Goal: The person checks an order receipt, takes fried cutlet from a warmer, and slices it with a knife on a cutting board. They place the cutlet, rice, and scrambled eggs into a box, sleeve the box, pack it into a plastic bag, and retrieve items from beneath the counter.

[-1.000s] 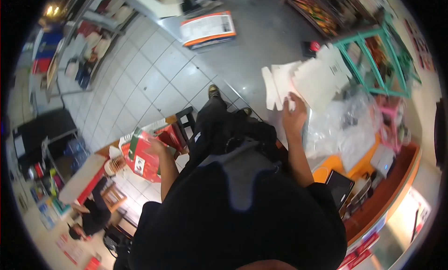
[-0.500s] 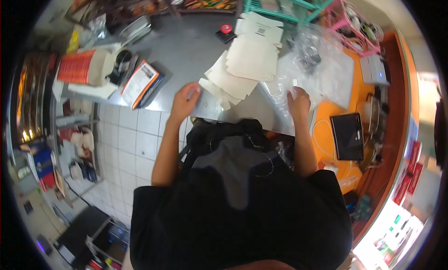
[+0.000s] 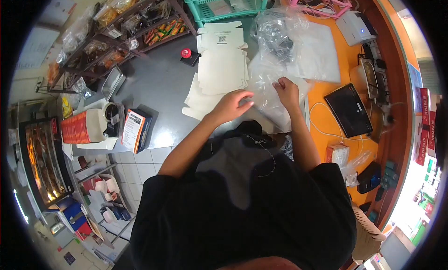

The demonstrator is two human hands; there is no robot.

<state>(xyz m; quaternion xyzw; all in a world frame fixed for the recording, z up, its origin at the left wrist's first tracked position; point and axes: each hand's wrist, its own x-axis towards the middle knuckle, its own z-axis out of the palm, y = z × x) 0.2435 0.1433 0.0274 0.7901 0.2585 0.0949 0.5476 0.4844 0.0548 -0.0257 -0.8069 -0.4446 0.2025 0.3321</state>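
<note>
White flat cut cardboard sheets (image 3: pixel 223 67) lie in a loose stack on the grey metal table (image 3: pixel 163 74). Over the lower edge of the stack is my left hand (image 3: pixel 233 104), its thumb and fingers apart and nothing between them. To the right, clear plastic bags (image 3: pixel 266 90) are spread on the table, with more crumpled plastic above them. My right hand (image 3: pixel 286 91) is at these bags, its fingertips pinched on the thin plastic.
A red stamp (image 3: pixel 186 53) sits left of the sheets. Red cartons (image 3: pixel 81 127) and an orange-white box (image 3: pixel 135 130) stand at left. Behind are a teal rack (image 3: pixel 228 6) and a pink basket (image 3: pixel 317 4). A tablet (image 3: pixel 349 110) lies on the orange surface.
The view has turned from the floor towards the table. My left hand, earlier at a red package, has come right to the sheets. My right hand has moved from the sheets to the plastic bags.
</note>
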